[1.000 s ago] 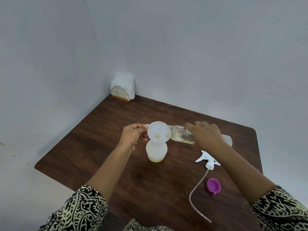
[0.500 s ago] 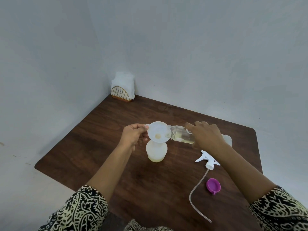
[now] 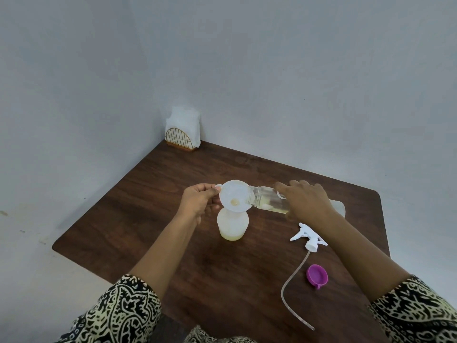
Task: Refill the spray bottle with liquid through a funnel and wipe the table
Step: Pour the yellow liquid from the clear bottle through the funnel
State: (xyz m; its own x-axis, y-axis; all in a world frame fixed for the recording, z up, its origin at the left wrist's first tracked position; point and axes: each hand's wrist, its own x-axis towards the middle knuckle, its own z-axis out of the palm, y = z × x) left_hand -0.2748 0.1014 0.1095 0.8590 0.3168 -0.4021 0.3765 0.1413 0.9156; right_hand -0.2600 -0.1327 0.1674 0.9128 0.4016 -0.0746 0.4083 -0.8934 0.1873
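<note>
While the left hand (image 3: 199, 200) pinches the white plastic funnel (image 3: 235, 196) rim, the right hand (image 3: 308, 203) grips the clear refill bottle (image 3: 268, 201), apparently near-horizontal, its mouth leftward over the funnel.

Bare table (image 3: 148, 219) left of spray bottle (image 3: 232, 224)

The left hand (image 3: 197, 201) pinches the funnel (image 3: 236, 197) atop the spray bottle (image 3: 232, 225); the right hand (image 3: 306, 203), at three o'clock of it, tips a clear bottle (image 3: 268, 200) into the funnel; the sprayer head (image 3: 309, 238) lies at five o'clock.

Bare forearms, both hands ringless; left sleeve (image 3: 118, 310) and right sleeve (image 3: 418, 310) carry a black-and-cream swirling paisley print.
</note>
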